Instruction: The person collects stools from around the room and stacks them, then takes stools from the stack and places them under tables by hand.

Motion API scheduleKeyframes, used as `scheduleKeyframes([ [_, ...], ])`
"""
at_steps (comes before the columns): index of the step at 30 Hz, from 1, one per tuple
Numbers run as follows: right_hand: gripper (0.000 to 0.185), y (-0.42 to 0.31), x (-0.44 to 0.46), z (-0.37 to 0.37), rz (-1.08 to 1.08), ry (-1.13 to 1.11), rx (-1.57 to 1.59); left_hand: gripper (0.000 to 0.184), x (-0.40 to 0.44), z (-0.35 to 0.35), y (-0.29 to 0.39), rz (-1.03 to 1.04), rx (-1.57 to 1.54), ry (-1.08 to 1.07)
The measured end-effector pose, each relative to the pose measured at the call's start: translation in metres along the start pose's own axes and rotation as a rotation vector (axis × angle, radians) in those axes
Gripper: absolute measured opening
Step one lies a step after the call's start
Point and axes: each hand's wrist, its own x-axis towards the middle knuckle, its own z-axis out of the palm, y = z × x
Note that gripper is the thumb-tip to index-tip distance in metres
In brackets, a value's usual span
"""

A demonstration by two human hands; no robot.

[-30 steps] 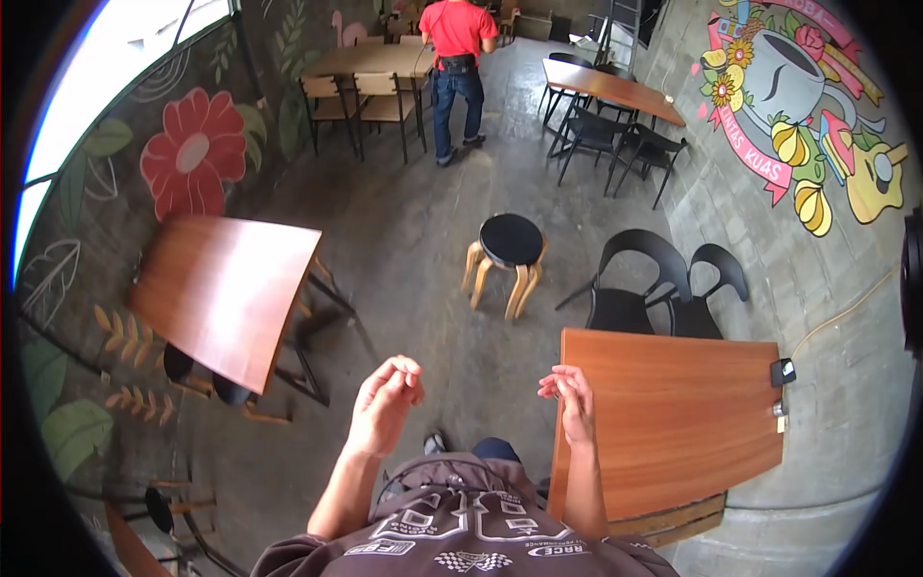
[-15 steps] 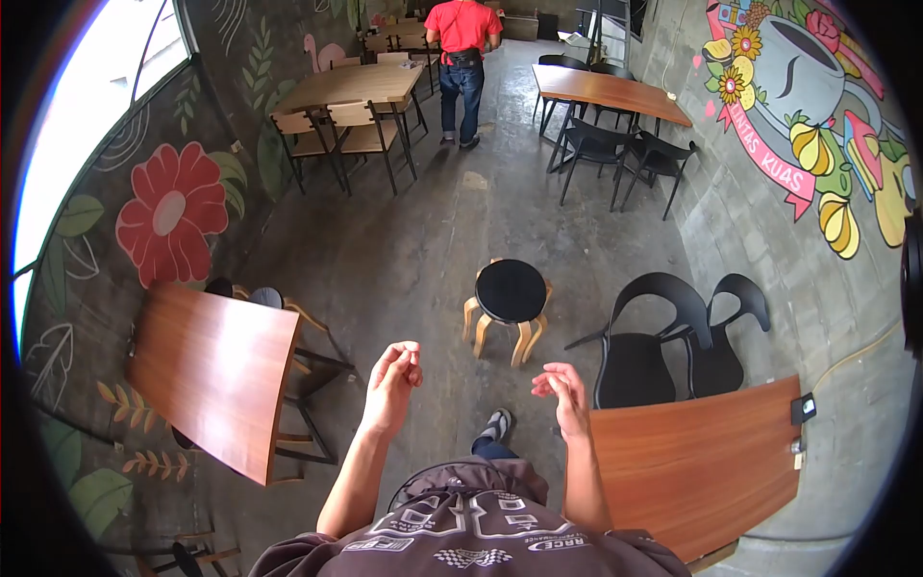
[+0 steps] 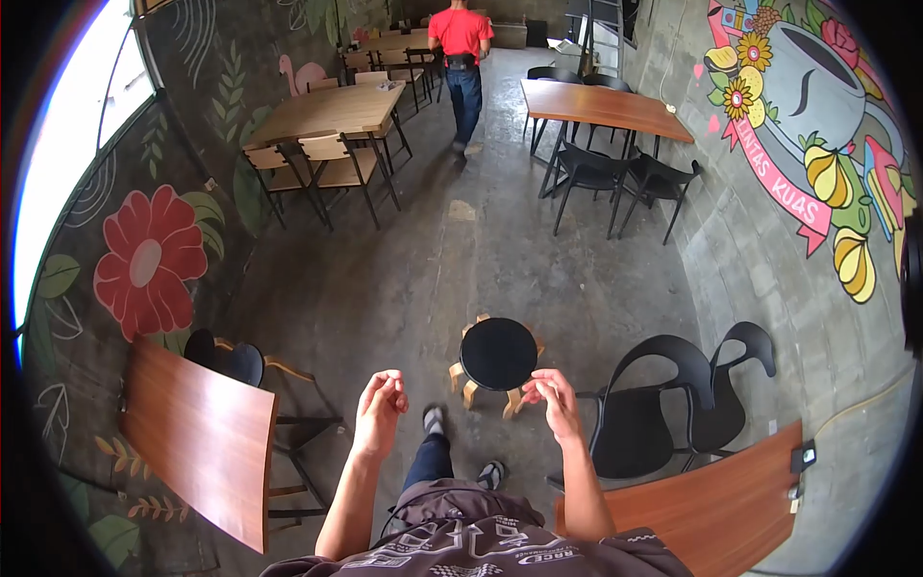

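My left hand (image 3: pixel 380 412) is raised in front of me, its fingers curled in with nothing visible in them. My right hand (image 3: pixel 555 404) is up too, fingers loosely bent and a little apart, holding nothing. A round stool (image 3: pixel 498 354) with a black seat and bent wooden legs stands on the floor ahead. My right fingertips overlap its edge in view; contact cannot be told. Below my hands, my feet in grey footwear (image 3: pixel 435 419) show on the concrete floor.
A wooden table (image 3: pixel 202 433) with seats stands at left; another table (image 3: pixel 702 510) with black chairs (image 3: pixel 632 444) is at right. Farther off stand a light wood table (image 3: pixel 332 111) and a brown table (image 3: pixel 606 108). A person in a red shirt (image 3: pixel 461 33) is in the aisle.
I have moved forward; the stool and side tables now appear nearer. My other foot has come into view. The person in red has stepped farther away. My hands stay raised.
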Motion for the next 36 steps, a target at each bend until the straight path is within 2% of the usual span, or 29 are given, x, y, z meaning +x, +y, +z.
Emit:
scheduleKeyframes([
  [4, 0.019, 0.016, 0.050, -0.002, 0.044, 0.053, 0.031, 0.016, 0.077, -0.014, -0.015, -0.072, -0.016, -0.006],
  [7, 0.022, 0.050, 0.094, -0.008, 0.090, 0.121, 0.003, 0.016, 0.158, -0.034, -0.051, -0.142, 0.053, -0.044],
  [9, 0.022, 0.101, 0.127, -0.016, 0.136, 0.193, -0.025, 0.015, 0.222, -0.062, -0.104, -0.207, 0.143, -0.076],
  [12, 0.021, 0.190, 0.173, -0.033, 0.241, 0.310, -0.002, 0.014, 0.308, -0.105, -0.203, -0.159, 0.356, -0.067],
  [14, 0.021, 0.252, 0.201, -0.042, 0.297, 0.374, 0.037, 0.013, 0.349, -0.119, -0.254, -0.199, 0.348, -0.085],
  [16, 0.020, 0.309, 0.220, -0.052, 0.344, 0.444, -0.059, 0.013, 0.378, -0.132, -0.303, -0.244, 0.378, -0.102],
  [19, 0.017, 0.400, 0.237, -0.075, 0.307, 0.488, -0.125, 0.014, 0.411, -0.161, -0.386, -0.323, 0.452, -0.074],
  [22, 0.013, 0.453, 0.245, -0.089, 0.281, 0.525, -0.175, 0.016, 0.425, -0.184, -0.449, -0.331, 0.536, -0.082],
  [23, 0.012, 0.463, 0.247, -0.095, 0.338, 0.542, -0.215, 0.015, 0.429, -0.186, -0.460, -0.352, 0.558, -0.084],
  [28, 0.014, 0.486, 0.249, -0.111, 0.338, 0.647, -0.257, 0.016, 0.444, -0.199, -0.490, -0.375, 0.588, -0.031],
  [30, 0.017, 0.497, 0.245, -0.121, 0.369, 0.685, -0.322, 0.019, 0.448, -0.211, -0.505, -0.347, 0.698, -0.004],
  [31, 0.017, 0.504, 0.242, -0.125, 0.372, 0.690, -0.322, 0.027, 0.447, -0.215, -0.512, -0.329, 0.805, 0.014],
  [34, 0.037, 0.526, 0.238, -0.135, 0.212, 0.695, -0.872, 0.031, 0.446, -0.196, -0.506, -0.333, 0.884, 0.077],
  [35, 0.037, 0.536, 0.237, -0.139, 0.211, 0.695, -0.872, 0.041, 0.448, -0.207, -0.515, -0.330, 0.973, 0.100],
  [36, 0.037, 0.543, 0.239, -0.142, 0.265, 0.672, -0.809, 0.041, 0.449, -0.207, -0.518, -0.327, 0.973, 0.100],
])
